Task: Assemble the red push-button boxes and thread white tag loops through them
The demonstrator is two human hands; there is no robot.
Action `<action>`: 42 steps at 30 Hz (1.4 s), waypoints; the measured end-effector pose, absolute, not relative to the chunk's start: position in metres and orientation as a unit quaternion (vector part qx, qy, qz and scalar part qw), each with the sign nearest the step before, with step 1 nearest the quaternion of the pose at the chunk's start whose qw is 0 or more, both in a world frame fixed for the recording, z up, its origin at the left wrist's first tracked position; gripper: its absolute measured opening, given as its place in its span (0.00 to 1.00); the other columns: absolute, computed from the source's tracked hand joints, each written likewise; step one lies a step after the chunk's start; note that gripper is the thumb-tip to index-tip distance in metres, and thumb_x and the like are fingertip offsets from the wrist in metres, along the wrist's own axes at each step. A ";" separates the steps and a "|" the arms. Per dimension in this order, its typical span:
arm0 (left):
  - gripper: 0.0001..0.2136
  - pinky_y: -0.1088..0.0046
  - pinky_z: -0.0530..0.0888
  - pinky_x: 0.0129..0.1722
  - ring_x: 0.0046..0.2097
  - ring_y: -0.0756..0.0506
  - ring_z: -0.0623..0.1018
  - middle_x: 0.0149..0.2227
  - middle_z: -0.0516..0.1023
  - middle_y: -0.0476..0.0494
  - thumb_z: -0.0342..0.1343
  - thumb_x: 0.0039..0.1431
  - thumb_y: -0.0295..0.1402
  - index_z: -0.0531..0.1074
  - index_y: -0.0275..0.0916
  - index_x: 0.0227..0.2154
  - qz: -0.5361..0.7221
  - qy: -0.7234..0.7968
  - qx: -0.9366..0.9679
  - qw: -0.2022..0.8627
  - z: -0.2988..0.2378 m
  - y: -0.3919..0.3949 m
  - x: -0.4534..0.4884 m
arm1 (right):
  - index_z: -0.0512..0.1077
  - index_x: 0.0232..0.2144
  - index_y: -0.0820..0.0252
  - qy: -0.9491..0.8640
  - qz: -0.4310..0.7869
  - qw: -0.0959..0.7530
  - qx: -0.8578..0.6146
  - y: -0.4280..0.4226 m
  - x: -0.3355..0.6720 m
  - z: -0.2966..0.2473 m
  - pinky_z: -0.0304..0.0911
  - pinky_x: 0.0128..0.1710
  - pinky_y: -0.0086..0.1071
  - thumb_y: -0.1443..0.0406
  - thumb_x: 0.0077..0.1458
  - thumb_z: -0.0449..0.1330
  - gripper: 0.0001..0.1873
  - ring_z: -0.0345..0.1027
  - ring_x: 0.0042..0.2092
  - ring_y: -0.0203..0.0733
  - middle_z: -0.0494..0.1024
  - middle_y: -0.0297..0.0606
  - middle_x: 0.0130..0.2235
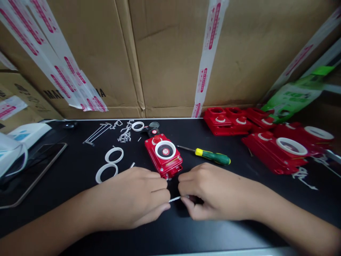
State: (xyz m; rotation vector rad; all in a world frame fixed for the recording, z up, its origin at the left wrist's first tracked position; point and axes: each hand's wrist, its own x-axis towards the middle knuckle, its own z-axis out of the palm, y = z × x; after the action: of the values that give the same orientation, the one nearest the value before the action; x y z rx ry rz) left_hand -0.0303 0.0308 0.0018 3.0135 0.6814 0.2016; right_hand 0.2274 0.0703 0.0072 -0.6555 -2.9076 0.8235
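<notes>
Knuckles of the left hand [141, 197] hide one end of the thin twisted white cord [175, 199], and the other end disappears into the right hand [205, 192], where a small glint is too tiny to make out. Both forearms are cut off by the frame, at eight and four o'clock. A small metal cylinder [132, 165] is half covered by the left hand; the tangled whitish strands [125, 134] at eleven o'clock are hard to separate.

The right thumb and forefinger pinch the cord, and the left fingers are folded down on it, thumb beneath; the short visible length runs straight between the hands. The red metal box with a white ring [163, 154] lies at twelve o'clock from the cord, its lower end just beyond the knuckles; whether they touch it, I cannot tell.

Black tabletop [181, 234] shows below the hands to its near edge at six o'clock. The brown cardboard wall [167, 71] bounds twelve o'clock, the green-and-yellow screwdriver [213, 156] one, more red boxes [277, 149] two, and loose white rings [114, 155] ten.
</notes>
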 end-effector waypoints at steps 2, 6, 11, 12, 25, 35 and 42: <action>0.10 0.63 0.65 0.32 0.35 0.44 0.76 0.33 0.78 0.50 0.51 0.74 0.32 0.71 0.41 0.34 0.069 0.231 0.970 0.034 0.007 0.032 -0.031 | 0.66 0.26 0.58 -0.939 0.263 0.011 -0.220 0.072 0.229 0.012 0.52 0.33 0.30 0.67 0.57 0.59 0.07 0.54 0.28 0.33 0.69 0.28 0.27; 0.06 0.67 0.70 0.37 0.39 0.45 0.81 0.39 0.81 0.50 0.51 0.73 0.31 0.74 0.42 0.43 0.077 0.255 0.960 0.086 0.013 0.036 -0.032 | 0.68 0.26 0.59 -0.930 0.264 -0.025 -0.256 0.076 0.234 0.021 0.51 0.31 0.30 0.69 0.54 0.59 0.06 0.59 0.28 0.33 0.72 0.30 0.28; 0.12 0.73 0.73 0.43 0.46 0.47 0.83 0.49 0.84 0.49 0.50 0.71 0.26 0.74 0.43 0.51 0.138 0.252 0.950 0.120 0.017 0.039 -0.038 | 0.68 0.25 0.59 -0.929 0.239 -0.050 -0.279 0.077 0.241 0.027 0.53 0.32 0.31 0.68 0.56 0.58 0.08 0.59 0.28 0.34 0.74 0.33 0.29; 0.12 0.74 0.73 0.44 0.46 0.48 0.83 0.49 0.84 0.49 0.50 0.70 0.25 0.74 0.43 0.51 0.157 0.254 0.946 0.122 0.019 0.040 -0.041 | 0.68 0.24 0.59 -0.928 0.236 -0.053 -0.282 0.078 0.242 0.027 0.53 0.32 0.32 0.68 0.56 0.58 0.08 0.59 0.28 0.35 0.74 0.33 0.29; 0.06 0.75 0.68 0.34 0.35 0.50 0.78 0.38 0.81 0.52 0.60 0.61 0.26 0.78 0.42 0.39 0.054 0.403 0.903 0.139 0.037 0.065 -0.072 | 0.67 0.24 0.59 -0.922 0.262 -0.051 -0.281 0.082 0.248 0.033 0.50 0.30 0.31 0.71 0.55 0.58 0.09 0.58 0.27 0.33 0.72 0.32 0.29; 0.07 0.74 0.66 0.33 0.32 0.50 0.74 0.32 0.77 0.54 0.58 0.57 0.22 0.74 0.41 0.31 -0.004 0.370 0.900 0.229 0.024 0.056 -0.063 | 0.68 0.23 0.59 -0.920 0.281 -0.053 -0.266 0.084 0.248 0.028 0.53 0.31 0.30 0.70 0.54 0.59 0.08 0.59 0.28 0.33 0.71 0.31 0.28; 0.06 0.74 0.65 0.30 0.30 0.50 0.74 0.31 0.77 0.53 0.59 0.53 0.22 0.74 0.41 0.30 0.000 0.369 0.889 0.271 0.028 0.047 -0.054 | 0.70 0.24 0.60 -0.922 0.270 -0.056 -0.272 0.083 0.246 0.028 0.54 0.32 0.31 0.68 0.56 0.60 0.08 0.61 0.29 0.35 0.73 0.33 0.29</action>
State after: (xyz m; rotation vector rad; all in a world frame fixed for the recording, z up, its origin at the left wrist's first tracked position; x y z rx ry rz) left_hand -0.0539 0.0465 0.0276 2.3950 0.9949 -0.0010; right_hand 0.2455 0.0828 0.0277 -0.8867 -3.0043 0.8787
